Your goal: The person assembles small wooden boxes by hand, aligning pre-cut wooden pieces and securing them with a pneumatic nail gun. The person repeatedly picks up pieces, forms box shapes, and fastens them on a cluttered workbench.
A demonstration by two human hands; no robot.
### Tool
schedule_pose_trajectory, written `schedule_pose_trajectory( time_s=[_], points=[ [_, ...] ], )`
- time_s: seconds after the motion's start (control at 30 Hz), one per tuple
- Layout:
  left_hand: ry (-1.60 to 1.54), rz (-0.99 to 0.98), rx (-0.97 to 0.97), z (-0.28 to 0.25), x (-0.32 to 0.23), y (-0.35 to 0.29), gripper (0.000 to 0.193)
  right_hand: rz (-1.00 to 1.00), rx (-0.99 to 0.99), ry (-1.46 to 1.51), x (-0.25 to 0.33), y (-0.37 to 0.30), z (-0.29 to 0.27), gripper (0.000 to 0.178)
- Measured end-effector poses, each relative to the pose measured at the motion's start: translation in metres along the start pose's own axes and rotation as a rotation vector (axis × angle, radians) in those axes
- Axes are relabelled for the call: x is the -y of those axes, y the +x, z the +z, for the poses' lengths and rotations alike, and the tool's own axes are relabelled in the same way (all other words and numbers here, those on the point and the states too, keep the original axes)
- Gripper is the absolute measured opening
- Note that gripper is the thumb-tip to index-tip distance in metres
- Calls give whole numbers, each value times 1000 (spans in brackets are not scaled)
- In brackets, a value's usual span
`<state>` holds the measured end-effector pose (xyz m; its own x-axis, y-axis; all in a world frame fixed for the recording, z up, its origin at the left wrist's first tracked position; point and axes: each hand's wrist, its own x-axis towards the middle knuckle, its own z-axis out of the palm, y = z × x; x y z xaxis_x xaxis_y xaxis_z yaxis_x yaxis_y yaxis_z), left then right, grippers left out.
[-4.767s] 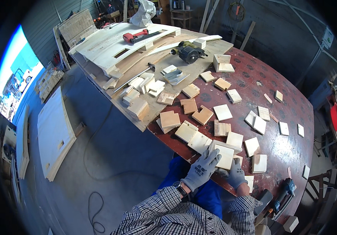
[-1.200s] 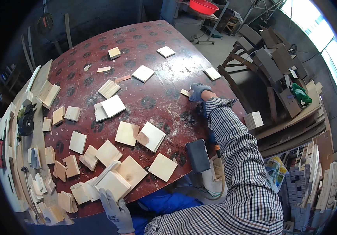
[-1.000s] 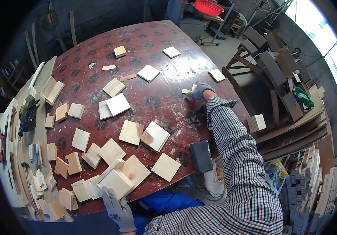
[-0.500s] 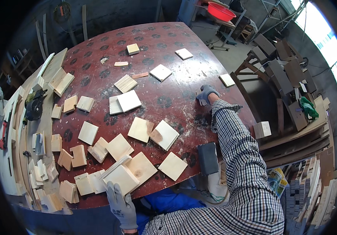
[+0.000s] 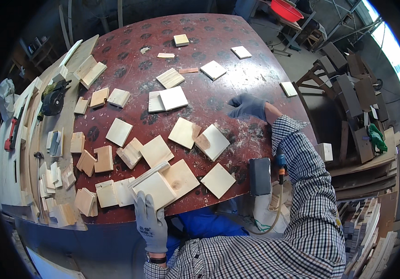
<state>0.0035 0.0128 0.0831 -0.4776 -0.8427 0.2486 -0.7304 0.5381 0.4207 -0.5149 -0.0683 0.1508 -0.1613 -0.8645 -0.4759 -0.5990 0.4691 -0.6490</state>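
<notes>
Dark printing point(image 5: 145, 231) is showing on the back of the gray-gloved left hand point(image 5: 152, 222), too small and blurred to be read surely. That hand is resting its fingers on a pale wooden stack point(image 5: 155, 193) at the near edge of the red counter point(image 5: 214, 42); whether it is gripping cannot be told. The stack is overlapping, in this view, a knotted wooden square point(image 5: 185, 176). The gray-gloved right hand point(image 5: 247, 107) is lying low over the counter's right part, fingers pointing left; whether it is holding anything cannot be told.

Between the hands, a plain square point(image 5: 217, 180) and two touching squares point(image 5: 182, 132) are lying in the way. The checked right sleeve point(image 5: 309, 172) is partly covering a blue tool point(image 5: 281, 160), with a dark gray block point(image 5: 260, 176) standing just beside it. A tan hose point(image 5: 279, 214) is hanging from the tool.

On the left, notched blocks point(image 5: 103, 159) are crowding the counter; beyond them a black tool point(image 5: 56, 100) and a red tool point(image 5: 11, 135) are lying on wooden panels point(image 5: 8, 172). A red basin point(image 5: 287, 10) and a green cloth point(image 5: 376, 137) are showing farther off.
</notes>
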Motion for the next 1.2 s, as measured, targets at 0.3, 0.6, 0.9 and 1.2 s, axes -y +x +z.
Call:
schedule_pose_trajectory(
  time_s=[0.3,0.6,0.9,1.2],
  points=[
    [-33,2,-19,3,0,0,54,-84,174,-121,76,-61,137,36],
    [-18,-9,-5,2,-1,1,54,3,242,-14,85,-95,155,39],
    [-46,-19,3,5,-1,2,54,-135,-119,-715,76,-90,119,50],
    [9,-49,93,-7,-2,4,54,-148,-372,-943,112,98,-5,45]
  ],
)
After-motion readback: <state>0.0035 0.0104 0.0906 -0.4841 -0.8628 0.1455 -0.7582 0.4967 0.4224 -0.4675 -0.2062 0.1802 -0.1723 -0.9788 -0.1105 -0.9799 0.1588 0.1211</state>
